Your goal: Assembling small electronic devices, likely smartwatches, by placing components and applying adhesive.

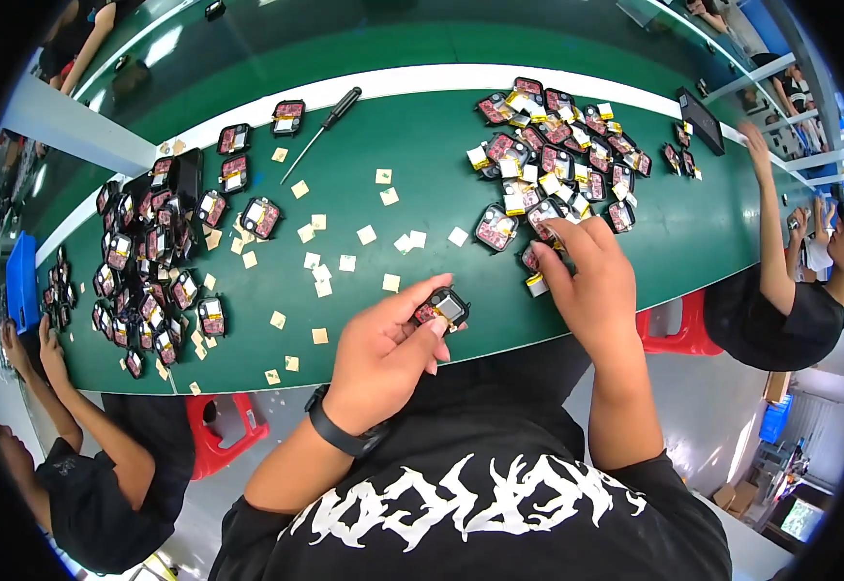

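Observation:
My left hand (388, 344) grips a small black device housing (443, 308), open-faced, with a red circuit board and a silver-grey block inside; the thumb presses on its near edge. At the near edge of the right-hand pile, my right hand (591, 281) has thumb and fingers curled round another black housing (528, 258), from which a white and yellow battery pouch (536, 285) hangs. Part of that housing is hidden by the fingers. Just beyond it lie similar housings (496, 228) with red boards and white and yellow pouches.
Small cream squares (366, 234) are scattered over the green table (412, 126). A screwdriver (323, 131) lies at the back. More housings (151, 232) are heaped at left, near a blue bin (22, 281). Co-workers (103, 484) sit on both sides; red stools (224, 436) stand below.

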Motion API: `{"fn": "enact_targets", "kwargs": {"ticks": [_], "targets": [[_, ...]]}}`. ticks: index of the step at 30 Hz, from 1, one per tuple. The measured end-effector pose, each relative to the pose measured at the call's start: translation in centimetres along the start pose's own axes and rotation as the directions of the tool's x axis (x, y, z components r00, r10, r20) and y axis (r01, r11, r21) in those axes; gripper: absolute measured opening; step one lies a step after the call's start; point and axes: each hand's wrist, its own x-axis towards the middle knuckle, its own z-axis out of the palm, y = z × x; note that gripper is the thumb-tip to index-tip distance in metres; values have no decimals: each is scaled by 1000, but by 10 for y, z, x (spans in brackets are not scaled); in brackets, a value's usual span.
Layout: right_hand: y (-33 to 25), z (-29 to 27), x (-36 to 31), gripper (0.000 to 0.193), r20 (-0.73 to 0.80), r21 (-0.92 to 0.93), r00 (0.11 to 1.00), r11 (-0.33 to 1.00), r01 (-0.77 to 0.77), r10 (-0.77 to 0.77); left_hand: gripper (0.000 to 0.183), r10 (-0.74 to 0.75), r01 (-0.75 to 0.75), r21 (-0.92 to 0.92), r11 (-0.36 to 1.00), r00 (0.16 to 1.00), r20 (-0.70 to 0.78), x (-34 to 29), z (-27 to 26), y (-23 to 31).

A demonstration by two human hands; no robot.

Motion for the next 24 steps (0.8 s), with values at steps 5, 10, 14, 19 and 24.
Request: {"fn": "enact_targets", "kwargs": {"ticks": [5,10,14,19,24], "targets": [[7,1,6,17,-28,-15,994,994,108,-108,52,58,-51,-99,994,996,73,-12,-9,5],[11,3,7,19,-40,-87,975,972,217,-221,56,189,-206,154,966,975,119,-23,-14,21],[14,6,8,26,-43,-85,958,957,278,-282,58,300,-329,327,886,944,138,-28,-24,25],[9,-1,7,32,-64,47,970,971,236,-233,48,427,-420,457,784,899,94,-33,-34,33],[16,-2,-5,21,-101,105,977,974,200,-190,23,507,-243,611,753,806,-304,-48,-88,38]]}}
